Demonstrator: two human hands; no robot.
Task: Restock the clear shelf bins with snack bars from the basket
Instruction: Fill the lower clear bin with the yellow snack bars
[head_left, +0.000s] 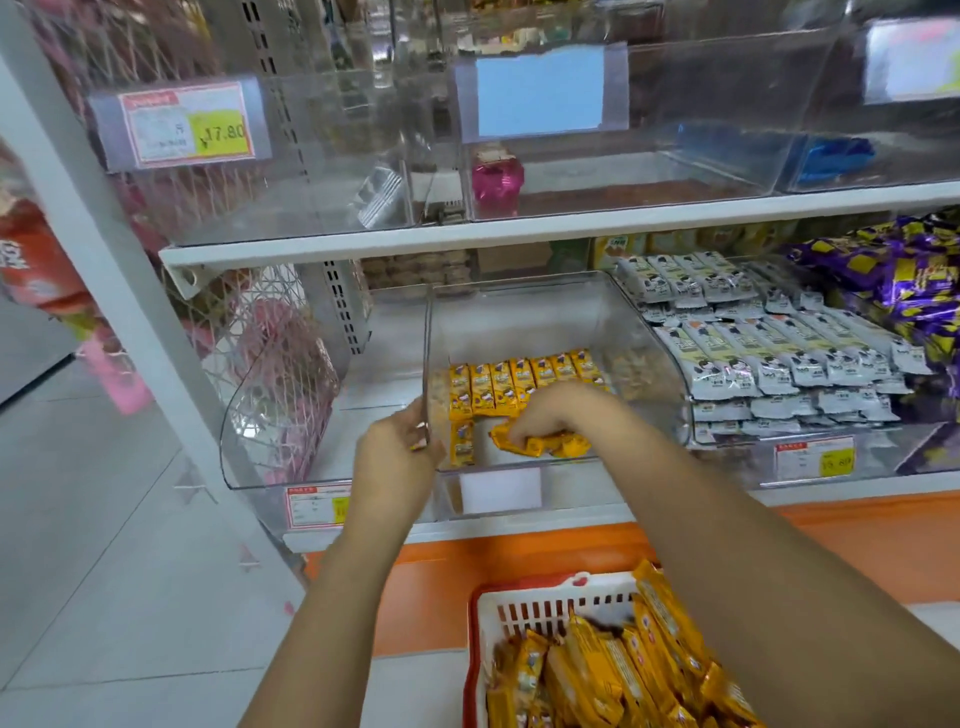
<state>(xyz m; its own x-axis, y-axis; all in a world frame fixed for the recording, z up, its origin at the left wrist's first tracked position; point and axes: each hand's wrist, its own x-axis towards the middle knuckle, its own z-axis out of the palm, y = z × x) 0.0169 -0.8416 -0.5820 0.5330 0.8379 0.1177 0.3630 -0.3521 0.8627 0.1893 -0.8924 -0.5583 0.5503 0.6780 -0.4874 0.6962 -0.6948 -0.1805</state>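
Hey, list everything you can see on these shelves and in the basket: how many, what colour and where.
middle bin: one, clear, lower shelf centre.
shelved bars: about eight, yellow, in the middle bin, mostly one back row.
held bars: a few, yellow, gripped low at the bin's front.
basket: one, white with red rim, below the shelf.
basket bars: many, yellow, piled in the basket.
white packets: many, white and black, bin right of centre.
purple packets: many, purple and yellow, far right.
pink packet: one, pink, upper centre bin.
left hand: grips the middle bin's left wall.
right hand: holds the held bars.
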